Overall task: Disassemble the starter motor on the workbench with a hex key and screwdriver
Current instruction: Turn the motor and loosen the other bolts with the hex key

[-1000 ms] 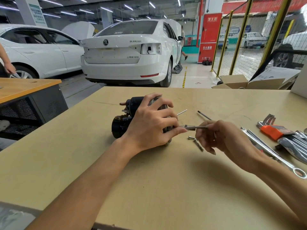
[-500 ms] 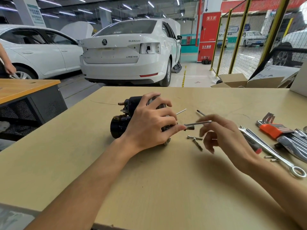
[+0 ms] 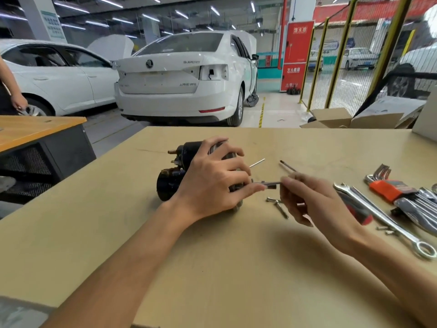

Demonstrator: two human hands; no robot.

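1. Seen from a head camera: black cylindrical starter motor (image 3: 176,178) lying on its side near the middle of the tan wooden worktop (image 3: 212,268), well clear of every edge.
2. Left hand (image 3: 212,183) draped over the motor, fingers curled around the body, pinning it down.
3. Right hand (image 3: 314,202) just right of the motor, fingertips pinching a thin grey metal hex key (image 3: 269,183) aimed level at the motor's end.
4. Step judged in hand: working a long through bolt loose. Next move calls for seating and turning the key.
5. 2 loose silver bolts (image 3: 277,204) lying beneath the key; red-and-black screwdriver (image 3: 354,209), long silver spanner (image 3: 383,221) and orange hex key holder (image 3: 387,189) crowding the right; bare worktop left and front.
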